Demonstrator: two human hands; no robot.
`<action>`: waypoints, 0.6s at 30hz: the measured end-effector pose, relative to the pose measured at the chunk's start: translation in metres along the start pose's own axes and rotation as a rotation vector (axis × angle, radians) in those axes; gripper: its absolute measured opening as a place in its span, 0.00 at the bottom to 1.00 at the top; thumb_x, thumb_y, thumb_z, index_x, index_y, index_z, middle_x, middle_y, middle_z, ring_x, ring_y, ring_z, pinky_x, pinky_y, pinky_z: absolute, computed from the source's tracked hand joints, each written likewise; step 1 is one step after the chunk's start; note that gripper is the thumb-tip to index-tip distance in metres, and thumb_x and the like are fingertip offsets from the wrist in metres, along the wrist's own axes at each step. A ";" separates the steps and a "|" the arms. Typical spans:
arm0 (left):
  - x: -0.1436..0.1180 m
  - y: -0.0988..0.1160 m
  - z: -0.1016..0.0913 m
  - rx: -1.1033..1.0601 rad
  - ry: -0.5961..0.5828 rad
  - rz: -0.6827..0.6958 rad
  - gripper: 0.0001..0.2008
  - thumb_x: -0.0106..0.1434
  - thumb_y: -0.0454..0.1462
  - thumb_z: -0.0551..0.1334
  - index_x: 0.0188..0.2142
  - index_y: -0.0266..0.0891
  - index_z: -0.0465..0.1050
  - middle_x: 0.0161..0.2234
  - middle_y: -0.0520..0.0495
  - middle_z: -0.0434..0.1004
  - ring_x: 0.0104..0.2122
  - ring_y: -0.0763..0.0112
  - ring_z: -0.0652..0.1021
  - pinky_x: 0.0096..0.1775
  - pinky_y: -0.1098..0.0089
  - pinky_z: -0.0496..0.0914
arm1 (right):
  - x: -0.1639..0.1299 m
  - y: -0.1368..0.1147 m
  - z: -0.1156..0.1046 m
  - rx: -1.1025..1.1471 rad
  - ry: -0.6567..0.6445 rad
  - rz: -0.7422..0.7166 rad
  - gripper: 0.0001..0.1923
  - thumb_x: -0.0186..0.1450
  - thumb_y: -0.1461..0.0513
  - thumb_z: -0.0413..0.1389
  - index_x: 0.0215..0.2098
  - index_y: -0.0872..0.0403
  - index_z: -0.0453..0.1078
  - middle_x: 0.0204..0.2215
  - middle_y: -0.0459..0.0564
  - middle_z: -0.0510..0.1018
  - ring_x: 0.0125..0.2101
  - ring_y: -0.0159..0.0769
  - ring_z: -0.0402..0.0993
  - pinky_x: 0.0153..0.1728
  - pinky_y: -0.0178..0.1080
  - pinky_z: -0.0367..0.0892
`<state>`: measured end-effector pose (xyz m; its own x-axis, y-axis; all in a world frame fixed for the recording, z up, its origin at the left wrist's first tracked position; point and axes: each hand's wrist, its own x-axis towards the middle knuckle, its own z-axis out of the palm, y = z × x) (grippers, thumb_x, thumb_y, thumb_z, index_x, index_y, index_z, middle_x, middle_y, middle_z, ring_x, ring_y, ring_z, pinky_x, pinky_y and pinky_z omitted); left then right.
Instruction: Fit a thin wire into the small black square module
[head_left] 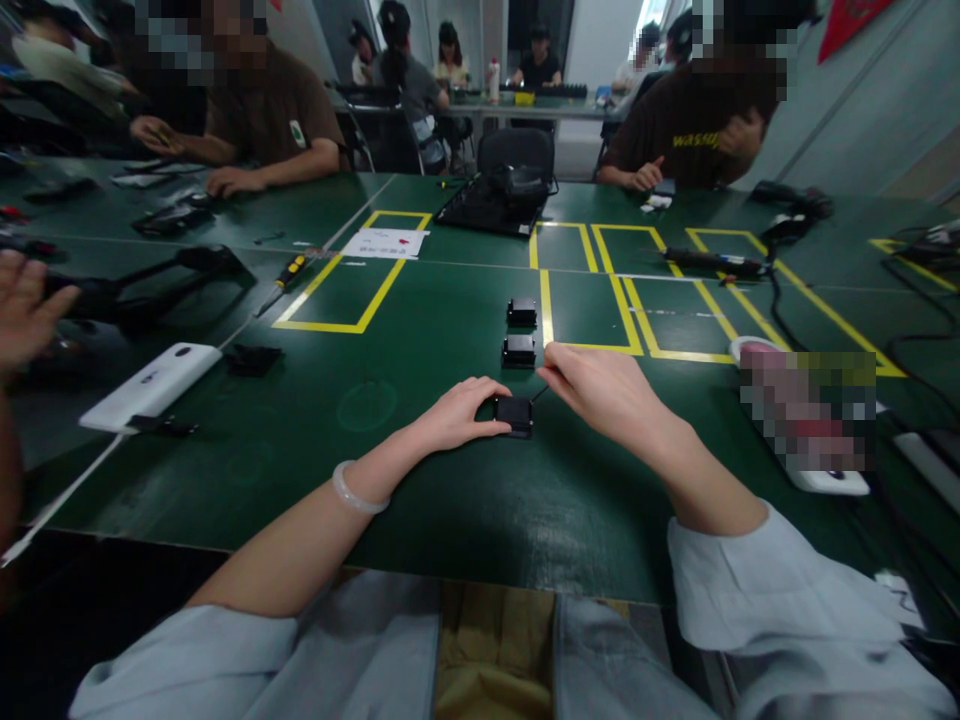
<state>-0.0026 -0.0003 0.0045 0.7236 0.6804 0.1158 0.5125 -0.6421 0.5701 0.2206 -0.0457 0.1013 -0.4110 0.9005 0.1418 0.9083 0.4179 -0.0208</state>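
Note:
My left hand [466, 412] grips a small black rectangular box [514, 414] by its left side, thumb in front and fingers behind. The box rests on the green table near my side. My right hand [600, 385] is closed around a tool with a thin dark shaft [540, 394]; its handle is hidden in the fingers, so its kind does not show. The shaft slants down to the box's upper right corner. Just beyond the held box, two similar small black boxes stand in a line, a nearer one [519, 350] and a farther one [522, 311].
A yellow-black screwdriver [289, 275] and a white power bank-like slab [150, 387] lie left. At right are a phone-like white-edged object [825, 478], a black pen-shaped power tool [712, 262] and cables. Yellow tape marks the green table [420, 500]. Co-workers sit opposite; another person's hand [26, 310] is at left.

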 end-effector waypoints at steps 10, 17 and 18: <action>0.000 0.002 -0.001 -0.009 -0.013 -0.016 0.20 0.63 0.50 0.62 0.49 0.42 0.69 0.46 0.45 0.73 0.46 0.58 0.72 0.47 0.62 0.66 | 0.002 -0.002 0.003 -0.079 -0.034 0.075 0.17 0.72 0.57 0.37 0.46 0.54 0.64 0.28 0.51 0.79 0.26 0.38 0.74 0.23 0.37 0.44; -0.001 0.000 -0.001 0.011 0.001 -0.007 0.20 0.63 0.49 0.63 0.49 0.42 0.68 0.46 0.46 0.73 0.45 0.60 0.72 0.46 0.63 0.66 | -0.002 -0.001 0.004 0.107 0.026 -0.026 0.12 0.69 0.61 0.41 0.47 0.54 0.61 0.33 0.49 0.79 0.27 0.34 0.71 0.24 0.35 0.49; -0.001 0.000 -0.001 0.012 0.001 -0.009 0.20 0.63 0.49 0.63 0.49 0.42 0.68 0.46 0.45 0.73 0.45 0.59 0.72 0.46 0.63 0.66 | -0.002 -0.001 0.005 0.118 0.028 -0.035 0.11 0.69 0.60 0.42 0.46 0.54 0.61 0.34 0.49 0.79 0.27 0.34 0.71 0.25 0.35 0.49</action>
<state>-0.0031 -0.0006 0.0051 0.7183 0.6867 0.1112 0.5247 -0.6398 0.5615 0.2197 -0.0475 0.0966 -0.4384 0.8821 0.1723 0.8773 0.4616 -0.1311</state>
